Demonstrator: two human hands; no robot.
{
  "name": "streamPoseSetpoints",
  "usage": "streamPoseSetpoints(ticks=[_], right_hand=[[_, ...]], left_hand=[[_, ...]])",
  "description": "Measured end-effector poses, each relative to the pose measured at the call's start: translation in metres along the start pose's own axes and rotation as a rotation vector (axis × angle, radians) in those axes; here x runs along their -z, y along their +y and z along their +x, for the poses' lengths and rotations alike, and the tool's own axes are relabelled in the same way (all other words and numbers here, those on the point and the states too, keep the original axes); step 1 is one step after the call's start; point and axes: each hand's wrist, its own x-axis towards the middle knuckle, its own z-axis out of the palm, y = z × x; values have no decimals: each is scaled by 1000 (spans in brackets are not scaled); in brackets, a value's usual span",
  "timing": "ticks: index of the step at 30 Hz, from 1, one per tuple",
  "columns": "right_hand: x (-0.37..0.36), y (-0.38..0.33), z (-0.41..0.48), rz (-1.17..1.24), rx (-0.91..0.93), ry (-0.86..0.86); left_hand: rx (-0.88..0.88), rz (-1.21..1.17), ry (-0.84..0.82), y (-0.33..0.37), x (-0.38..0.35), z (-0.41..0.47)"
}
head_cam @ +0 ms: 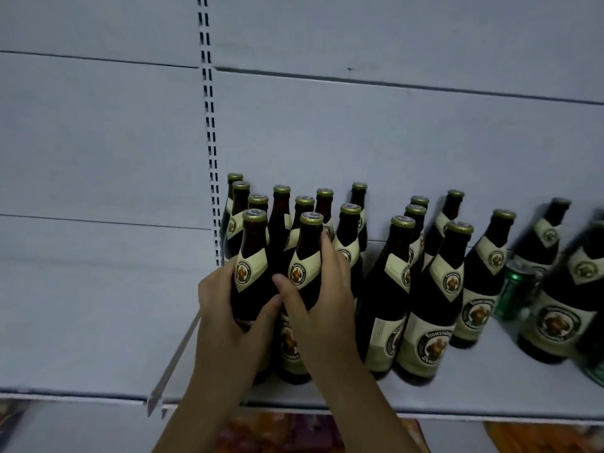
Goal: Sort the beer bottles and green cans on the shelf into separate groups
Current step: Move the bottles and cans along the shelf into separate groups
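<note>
Several dark beer bottles with cream labels and gold caps stand on the pale shelf. My left hand grips the front-left bottle around its shoulder. My right hand grips the bottle next to it, thumb in front, fingers behind. More bottles stand to the right. A green can stands among the right-hand bottles, partly hidden. A second green can shows at the right edge.
A slotted metal upright runs down the back panel left of the bottles. A thin shelf divider lies along the shelf's left end. Coloured packages show on the level below.
</note>
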Motion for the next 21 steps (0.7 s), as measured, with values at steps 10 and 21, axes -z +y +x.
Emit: streamPoseSetpoints(ticks=[10, 21], right_hand=[[17, 1, -25, -250, 72, -20], [10, 24, -51, -12, -136, -21]], left_hand=[[51, -18, -157, -26, 7, -8], [119, -196, -307, -46, 3, -1]])
